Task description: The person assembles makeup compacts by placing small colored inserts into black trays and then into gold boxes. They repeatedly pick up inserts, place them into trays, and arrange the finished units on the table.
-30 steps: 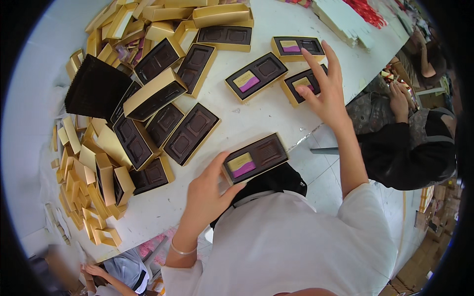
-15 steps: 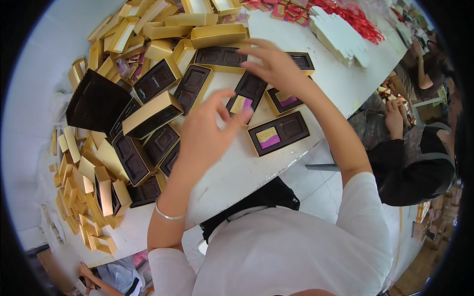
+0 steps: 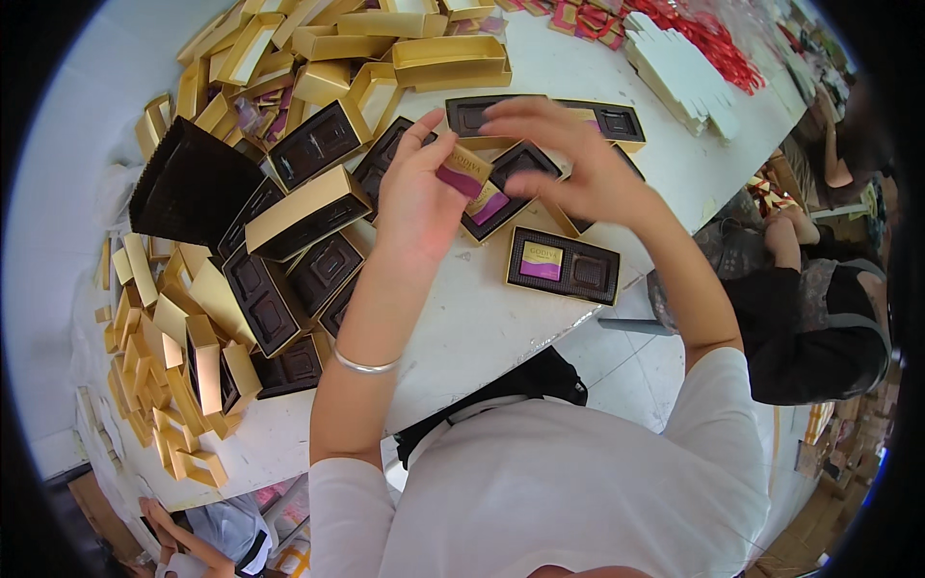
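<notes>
A small gold and purple packet [image 3: 464, 171] is between the thumb and fingers of my left hand [image 3: 419, 207]. It is held over an open gold box with a dark two-hollow insert [image 3: 528, 166]; another such packet [image 3: 489, 200] lies in that box's near end. My right hand [image 3: 593, 173], slightly blurred, hovers to the right with curved fingers apart and nothing visible in them. It partly hides the boxes beneath. Closer to me lies an open box [image 3: 590, 275] with a packet [image 3: 541, 260] in its left hollow and the right hollow bare. Behind my hands is another open box [image 3: 466, 118].
Open gold boxes [image 3: 323, 144] and a dark insert sheet [image 3: 188, 188] crowd the left. Gold sleeves [image 3: 453, 63] are heaped at the back. White card pieces [image 3: 679, 72] and red ribbons [image 3: 708, 48] lie far right. Another person [image 3: 809, 308] sits beyond the table's right edge.
My left hand has moved away from me and now visibly holds a packet. My right hand has shifted right and nearer. The nearest box lies at a different angle.
</notes>
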`<state>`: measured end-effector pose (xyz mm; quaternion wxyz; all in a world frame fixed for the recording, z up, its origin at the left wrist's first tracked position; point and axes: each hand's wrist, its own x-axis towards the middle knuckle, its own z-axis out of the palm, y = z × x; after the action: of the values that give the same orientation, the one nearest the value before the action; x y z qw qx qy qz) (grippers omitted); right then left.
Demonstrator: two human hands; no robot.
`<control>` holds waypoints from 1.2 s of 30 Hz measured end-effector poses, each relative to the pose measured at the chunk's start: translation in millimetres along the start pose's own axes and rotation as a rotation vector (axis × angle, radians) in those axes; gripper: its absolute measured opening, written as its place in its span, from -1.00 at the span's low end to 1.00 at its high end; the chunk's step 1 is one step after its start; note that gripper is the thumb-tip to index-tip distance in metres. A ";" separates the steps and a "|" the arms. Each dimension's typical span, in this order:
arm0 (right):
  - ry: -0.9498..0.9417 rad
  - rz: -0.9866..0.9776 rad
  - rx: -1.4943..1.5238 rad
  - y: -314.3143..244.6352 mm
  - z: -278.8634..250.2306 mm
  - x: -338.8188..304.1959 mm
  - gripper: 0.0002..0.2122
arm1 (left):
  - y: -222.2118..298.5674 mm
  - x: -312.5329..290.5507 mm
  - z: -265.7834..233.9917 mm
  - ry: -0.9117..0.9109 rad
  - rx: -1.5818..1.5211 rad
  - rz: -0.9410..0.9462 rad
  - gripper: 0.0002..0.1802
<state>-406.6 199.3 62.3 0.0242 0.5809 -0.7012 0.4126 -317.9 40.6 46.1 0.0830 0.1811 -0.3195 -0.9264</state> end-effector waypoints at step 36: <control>0.219 0.389 -0.656 210.1 -30.3 50.6 -0.75 | 36.7 -33.0 26.2 -0.208 1.594 0.879 -0.68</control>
<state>-611.9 174.2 -7.5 0.2045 0.3512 -0.8860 0.2234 -296.3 35.5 97.4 0.2492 -0.0376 -0.9102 -0.3285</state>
